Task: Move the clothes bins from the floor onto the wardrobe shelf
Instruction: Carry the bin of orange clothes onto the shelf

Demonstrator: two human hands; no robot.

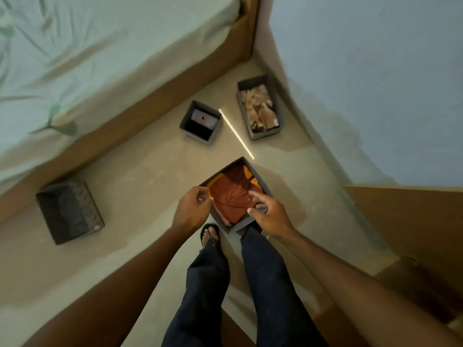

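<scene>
A grey clothes bin [242, 225] filled with folded orange and rust-red clothes is right in front of my legs and hides my right foot. My left hand [193, 209] is curled on its left rim. My right hand [269, 216] pinches the near-right rim with thumb and fingers, and its index finger sticks out over the clothes. Further off on the floor stand a small dark bin [185, 124], a long grey bin [266, 135] of beige clothes by the wall, and a dark bin [70, 212] by the bed.
A bed [100, 58] with a pale sheet and wooden frame fills the left. A blue wall rises on the right. A brown wardrobe panel [406, 221] stands at the lower right. A bright strip of light crosses the floor [140, 176] between the far bins.
</scene>
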